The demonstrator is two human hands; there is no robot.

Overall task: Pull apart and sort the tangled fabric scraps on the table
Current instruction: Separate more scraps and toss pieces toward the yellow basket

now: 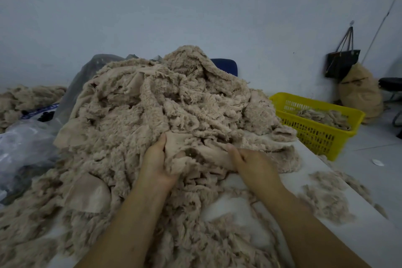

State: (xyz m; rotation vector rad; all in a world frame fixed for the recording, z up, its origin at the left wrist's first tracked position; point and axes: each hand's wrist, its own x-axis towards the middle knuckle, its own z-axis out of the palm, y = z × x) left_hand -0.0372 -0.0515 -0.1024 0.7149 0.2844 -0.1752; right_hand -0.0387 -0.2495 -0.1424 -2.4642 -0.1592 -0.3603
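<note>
Heap (163,98) of beige fleecy scraps covers most of the surface (352,243). It is piled highest toward the far edge and trails down to the near edge on the left. Tangled throughout, with smooth backing showing in patches.

Left grip (156,159): palm turned inward, fingers curled under a smooth-faced scrap (195,152) at the near foot of the heap, thumb on top.

Right grip (250,163): closed on the other end of the same scrap. The fingertips are buried in cloth, so I cannot see exactly how they pinch.

The two grips sit close together with the scrap bunched between them. I read this as a two-ended hold, so I can work the piece against the tangle rather than drag the whole heap.

Scrap is not yet free; its far edge runs under the fleece above it.

Yellow basket (315,135) sits just off the right edge with a few scraps inside. Likely a sorting bin, kept within reach of the right side. Loose fluff (324,198) lies on the bare surface near the right edge, apart from the heap. Clear plastic bag (21,143) lies at the left edge.

Judgement: early in the task, most of the heap unsorted. Risk: neighbouring scraps come along with the pull.
</note>
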